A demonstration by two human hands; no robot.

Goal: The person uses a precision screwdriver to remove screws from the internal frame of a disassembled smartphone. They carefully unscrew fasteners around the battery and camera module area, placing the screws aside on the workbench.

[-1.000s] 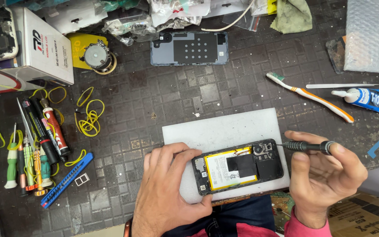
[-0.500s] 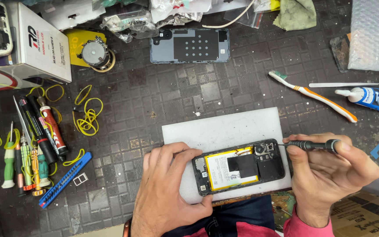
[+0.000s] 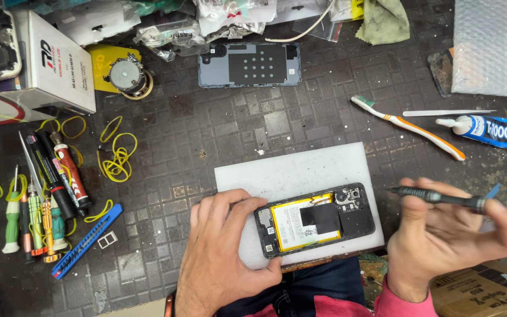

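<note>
Opened phone (image 3: 315,220) sits on the white pad (image 3: 291,173) at 6 o'clock of the counter, left hand (image 3: 221,252) pinning its edge, right hand (image 3: 450,235) grip clamped on the screwdriver (image 3: 438,196) off at 3 o'clock — a slipped tip could puncture the yellow battery (image 3: 293,226).

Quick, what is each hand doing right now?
Left hand: open, fingers steadying the opened phone.
Right hand: closed on the screwdriver.

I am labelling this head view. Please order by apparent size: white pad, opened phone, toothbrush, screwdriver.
1. White pad
2. Opened phone and toothbrush: alike in length, so unranked, though the phone covers more area
3. Screwdriver, partly hidden
</note>
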